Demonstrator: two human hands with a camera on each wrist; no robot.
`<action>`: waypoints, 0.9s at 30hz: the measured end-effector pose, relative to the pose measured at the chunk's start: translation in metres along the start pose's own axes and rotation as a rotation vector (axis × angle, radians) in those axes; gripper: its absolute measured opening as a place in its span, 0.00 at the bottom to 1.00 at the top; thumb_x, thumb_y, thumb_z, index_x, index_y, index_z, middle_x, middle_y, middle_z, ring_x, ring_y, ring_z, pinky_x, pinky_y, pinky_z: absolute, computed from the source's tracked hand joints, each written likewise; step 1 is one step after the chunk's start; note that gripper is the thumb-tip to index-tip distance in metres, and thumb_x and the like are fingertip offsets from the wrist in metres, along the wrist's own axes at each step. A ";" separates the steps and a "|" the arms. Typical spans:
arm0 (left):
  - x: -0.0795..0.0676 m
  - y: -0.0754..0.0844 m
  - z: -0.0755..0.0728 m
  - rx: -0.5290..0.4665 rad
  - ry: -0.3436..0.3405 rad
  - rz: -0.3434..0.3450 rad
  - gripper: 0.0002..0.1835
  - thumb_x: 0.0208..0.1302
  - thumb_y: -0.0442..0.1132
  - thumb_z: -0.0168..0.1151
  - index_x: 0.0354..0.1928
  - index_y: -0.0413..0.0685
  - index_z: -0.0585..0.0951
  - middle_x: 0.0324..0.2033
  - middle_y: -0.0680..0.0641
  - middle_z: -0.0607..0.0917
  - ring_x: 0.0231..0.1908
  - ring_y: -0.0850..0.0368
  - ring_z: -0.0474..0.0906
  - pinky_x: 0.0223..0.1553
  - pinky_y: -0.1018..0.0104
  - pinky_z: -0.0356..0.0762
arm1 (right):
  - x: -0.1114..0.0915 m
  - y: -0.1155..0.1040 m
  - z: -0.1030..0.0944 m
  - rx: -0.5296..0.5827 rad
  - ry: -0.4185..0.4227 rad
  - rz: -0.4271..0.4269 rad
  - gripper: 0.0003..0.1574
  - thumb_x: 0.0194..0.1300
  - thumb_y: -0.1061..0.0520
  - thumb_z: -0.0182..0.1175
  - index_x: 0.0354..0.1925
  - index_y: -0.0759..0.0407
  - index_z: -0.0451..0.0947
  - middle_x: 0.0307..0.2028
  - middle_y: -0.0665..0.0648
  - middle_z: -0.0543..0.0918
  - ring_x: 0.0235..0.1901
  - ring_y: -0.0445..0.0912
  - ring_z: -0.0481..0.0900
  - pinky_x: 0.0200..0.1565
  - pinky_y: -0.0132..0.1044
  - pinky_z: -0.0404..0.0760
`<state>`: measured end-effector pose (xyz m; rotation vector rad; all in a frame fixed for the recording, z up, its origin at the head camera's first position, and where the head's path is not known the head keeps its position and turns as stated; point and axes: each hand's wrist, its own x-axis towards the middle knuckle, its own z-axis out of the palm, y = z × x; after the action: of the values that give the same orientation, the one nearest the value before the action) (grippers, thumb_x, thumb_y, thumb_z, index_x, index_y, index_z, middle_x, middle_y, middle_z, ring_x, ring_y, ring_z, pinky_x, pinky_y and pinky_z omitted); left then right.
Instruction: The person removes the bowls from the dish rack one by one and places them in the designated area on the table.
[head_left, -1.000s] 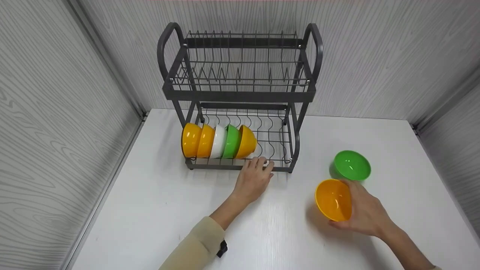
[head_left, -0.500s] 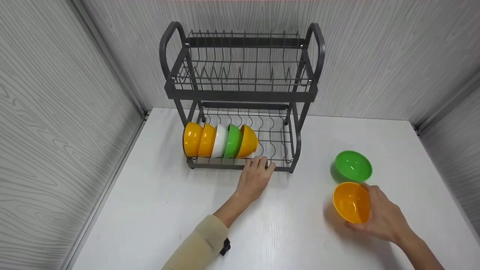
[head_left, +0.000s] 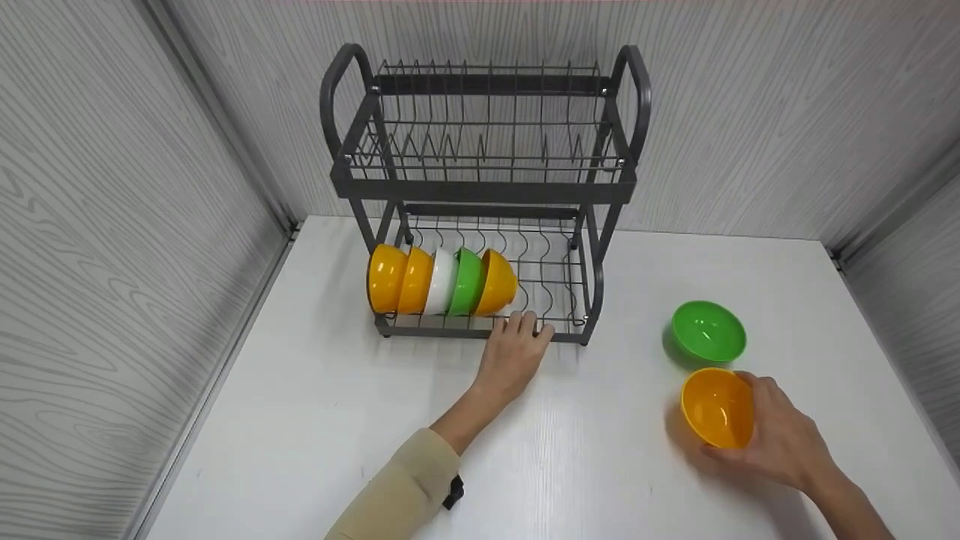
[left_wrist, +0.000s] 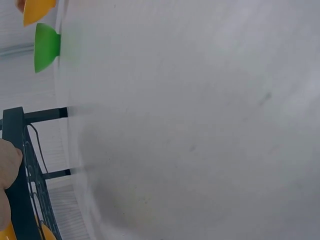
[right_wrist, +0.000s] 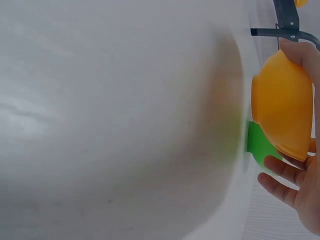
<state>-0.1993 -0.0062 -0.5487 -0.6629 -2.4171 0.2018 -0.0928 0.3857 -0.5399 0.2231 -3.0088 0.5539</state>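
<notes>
My right hand (head_left: 786,435) holds an orange bowl (head_left: 712,409) by its rim and side, thumb at the front and fingers behind. Its mouth tilts up and to the left, close over the white table (head_left: 570,457). In the right wrist view the bowl's underside (right_wrist: 282,100) shows, with some fingers spread beyond it. Just behind stands a green bowl (head_left: 709,331), upright on the table. My left hand (head_left: 514,356) grips the lower front rail of a dark dish rack (head_left: 435,331), fingers bent over it. In the left wrist view part of that hand (left_wrist: 7,165) overlaps the rail.
On the rack's lower tier, several bowls stand on edge in a row at the left: orange ones (head_left: 497,283), a white one (head_left: 440,282) and a green one (head_left: 468,282). Wire slots fill the upper tier (head_left: 480,191). Grey wood-grain panels (head_left: 750,112) enclose the table.
My right hand has carried the orange bowl rightward and slightly toward me, into place in front of the green bowl. The left hand stays on the rail.
</notes>
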 end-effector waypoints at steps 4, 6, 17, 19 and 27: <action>0.000 0.000 0.000 0.006 0.009 0.000 0.11 0.67 0.38 0.70 0.48 0.59 0.83 0.46 0.49 0.85 0.48 0.53 0.82 0.44 0.63 0.81 | -0.002 0.002 0.003 -0.004 -0.003 0.014 0.78 0.37 0.25 0.83 0.72 0.65 0.60 0.53 0.65 0.76 0.48 0.61 0.81 0.42 0.66 0.85; -0.001 -0.001 0.000 0.010 0.004 0.002 0.11 0.68 0.38 0.70 0.49 0.60 0.83 0.47 0.49 0.85 0.48 0.53 0.82 0.45 0.63 0.81 | -0.003 0.004 0.005 -0.001 -0.016 0.025 0.78 0.38 0.25 0.83 0.72 0.65 0.59 0.54 0.66 0.75 0.49 0.62 0.81 0.44 0.67 0.85; 0.000 0.000 -0.001 0.004 -0.029 0.015 0.13 0.68 0.39 0.69 0.52 0.60 0.84 0.48 0.49 0.85 0.50 0.53 0.82 0.46 0.64 0.82 | -0.009 0.006 0.009 0.002 -0.054 0.077 0.80 0.39 0.21 0.80 0.74 0.63 0.58 0.57 0.67 0.75 0.51 0.64 0.81 0.46 0.68 0.85; 0.001 0.000 -0.001 0.001 -0.032 0.015 0.13 0.68 0.39 0.70 0.52 0.60 0.84 0.48 0.49 0.85 0.50 0.53 0.82 0.46 0.64 0.83 | -0.010 0.007 0.009 0.007 -0.058 0.083 0.80 0.39 0.21 0.80 0.74 0.62 0.57 0.57 0.67 0.75 0.51 0.64 0.81 0.45 0.68 0.84; 0.000 0.000 -0.001 0.005 -0.031 0.017 0.13 0.67 0.40 0.70 0.52 0.60 0.84 0.48 0.49 0.84 0.50 0.53 0.81 0.46 0.64 0.82 | -0.009 0.007 0.011 -0.009 -0.070 0.091 0.80 0.40 0.20 0.78 0.75 0.63 0.57 0.57 0.68 0.74 0.50 0.64 0.81 0.45 0.68 0.85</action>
<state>-0.1990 -0.0065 -0.5479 -0.6828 -2.4405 0.2270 -0.0854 0.3891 -0.5530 0.1074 -3.1012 0.5512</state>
